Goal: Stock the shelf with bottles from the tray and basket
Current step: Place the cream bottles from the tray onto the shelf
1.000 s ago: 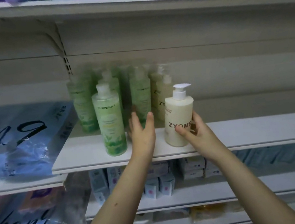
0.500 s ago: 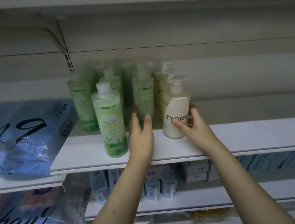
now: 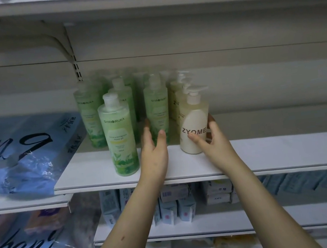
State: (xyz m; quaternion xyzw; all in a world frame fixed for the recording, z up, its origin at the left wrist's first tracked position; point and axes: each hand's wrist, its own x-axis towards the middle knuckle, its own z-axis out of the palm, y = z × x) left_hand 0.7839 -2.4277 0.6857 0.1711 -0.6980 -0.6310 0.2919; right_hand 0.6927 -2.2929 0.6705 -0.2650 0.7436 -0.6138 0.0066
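A cream pump bottle marked ZYOME stands on the white shelf. My right hand grips its lower part, thumb in front and fingers behind. Behind it stand more cream pump bottles. To the left are several green SHIROIRUKA bottles; the front one stands near the shelf edge. My left hand is held upright with straight fingers in front of another green bottle; contact cannot be told. Tray and basket are out of view.
A blue plastic-wrapped pack lies on the lower-set shelf at left. Small boxes fill the shelf below. An upper shelf carries pastel packs. A bracket hangs above the green bottles.
My right hand has pushed the cream pump bottle further back on the shelf, toward the other cream bottles. My left hand has stayed almost in place.
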